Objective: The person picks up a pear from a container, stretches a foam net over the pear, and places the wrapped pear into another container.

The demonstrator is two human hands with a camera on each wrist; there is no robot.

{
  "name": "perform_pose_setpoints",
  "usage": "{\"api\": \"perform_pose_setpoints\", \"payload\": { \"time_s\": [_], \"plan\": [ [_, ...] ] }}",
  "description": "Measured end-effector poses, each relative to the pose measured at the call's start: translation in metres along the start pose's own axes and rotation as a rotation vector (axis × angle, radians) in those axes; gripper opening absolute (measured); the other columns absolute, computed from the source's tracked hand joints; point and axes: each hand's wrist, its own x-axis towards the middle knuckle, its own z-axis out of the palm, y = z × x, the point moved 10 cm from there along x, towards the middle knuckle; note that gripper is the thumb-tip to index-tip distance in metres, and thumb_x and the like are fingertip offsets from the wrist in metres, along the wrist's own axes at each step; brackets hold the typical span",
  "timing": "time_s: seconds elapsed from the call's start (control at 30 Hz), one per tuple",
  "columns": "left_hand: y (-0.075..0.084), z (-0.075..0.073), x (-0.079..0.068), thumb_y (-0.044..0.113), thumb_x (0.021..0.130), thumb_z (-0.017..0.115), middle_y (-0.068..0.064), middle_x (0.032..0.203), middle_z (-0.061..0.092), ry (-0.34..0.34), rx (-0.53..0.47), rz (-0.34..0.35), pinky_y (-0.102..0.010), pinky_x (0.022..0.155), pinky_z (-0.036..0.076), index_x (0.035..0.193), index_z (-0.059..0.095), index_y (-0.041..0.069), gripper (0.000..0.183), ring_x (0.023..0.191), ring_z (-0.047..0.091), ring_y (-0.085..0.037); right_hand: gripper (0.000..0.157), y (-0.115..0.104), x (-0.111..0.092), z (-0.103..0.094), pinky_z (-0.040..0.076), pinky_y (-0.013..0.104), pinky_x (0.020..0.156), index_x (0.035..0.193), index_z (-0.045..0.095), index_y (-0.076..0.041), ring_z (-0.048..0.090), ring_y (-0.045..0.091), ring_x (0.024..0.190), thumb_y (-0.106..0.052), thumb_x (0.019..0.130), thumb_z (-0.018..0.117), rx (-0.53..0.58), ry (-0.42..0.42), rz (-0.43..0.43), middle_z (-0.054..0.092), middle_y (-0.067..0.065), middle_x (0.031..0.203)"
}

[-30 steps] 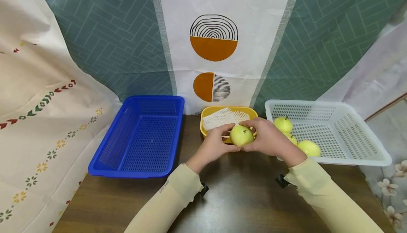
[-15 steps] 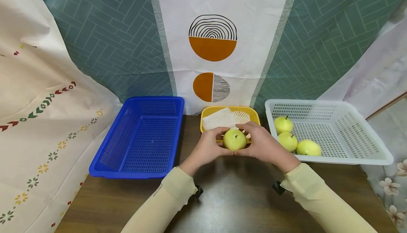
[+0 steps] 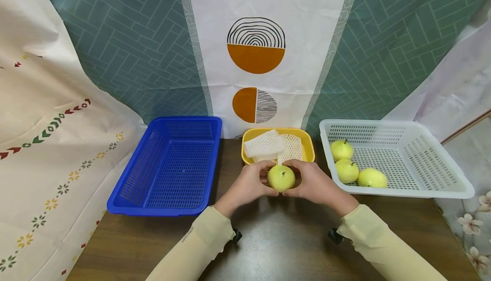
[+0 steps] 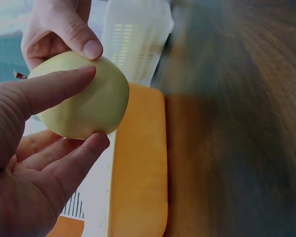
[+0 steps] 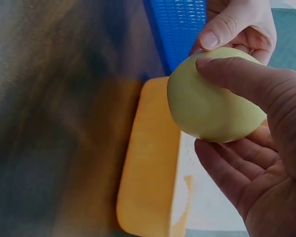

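Observation:
In the head view my left hand and right hand hold one round yellow-green pear between them, stem up. Both wrist views show each thumb lying along the near side of the pear and fingers supporting it from the other side. The pear is in front of a small yellow basket, whose lower edge the hands partly hide. White foam fruit nets lie in that basket.
A blue perforated basket stands at the left with nothing in it. At the right, a white perforated basket holds three more pears. Brown wooden table stretches in front, and patterned cloth hangs behind.
Both hands have drawn the pear from over the yellow basket toward the person and slightly left. More of the basket and its foam nets shows now.

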Motion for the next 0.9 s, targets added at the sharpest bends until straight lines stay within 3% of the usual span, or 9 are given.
{"api": "perform_pose_setpoints", "payload": {
  "time_s": [0.4, 0.63, 0.9],
  "plan": [
    [-0.010, 0.015, -0.003, 0.010, 0.061, 0.087, 0.002, 0.115, 0.062, -0.064, 0.066, -0.016, -0.031, 0.084, 0.054, 0.121, 0.058, 0.014, 0.067, 0.100, 0.063, -0.011, 0.073, 0.016, -0.008, 0.021, 0.053, 0.027, 0.083, 0.121, 0.057, -0.017, 0.061, 0.007, 0.097, -0.028, 0.057, 0.090, 0.031, -0.005, 0.027, 0.062, -0.007, 0.114],
    [-0.014, 0.022, -0.001, 0.011, 0.060, 0.088, 0.000, 0.116, 0.063, -0.071, 0.160, -0.010, -0.021, 0.079, 0.053, 0.121, 0.057, 0.010, 0.069, 0.100, 0.062, -0.011, 0.076, 0.025, -0.008, 0.030, 0.052, 0.028, 0.082, 0.124, 0.056, -0.015, 0.060, 0.006, 0.097, -0.027, 0.056, 0.090, 0.012, -0.012, 0.020, 0.062, -0.007, 0.115],
    [-0.023, 0.028, 0.001, 0.015, 0.059, 0.089, 0.000, 0.116, 0.063, -0.086, 0.193, -0.029, -0.019, 0.076, 0.053, 0.122, 0.057, 0.012, 0.071, 0.099, 0.062, -0.009, 0.077, 0.034, -0.010, 0.038, 0.050, 0.028, 0.081, 0.123, 0.058, -0.013, 0.059, 0.005, 0.094, -0.030, 0.055, 0.090, -0.011, -0.016, 0.044, 0.064, -0.006, 0.112]
  ]
}}
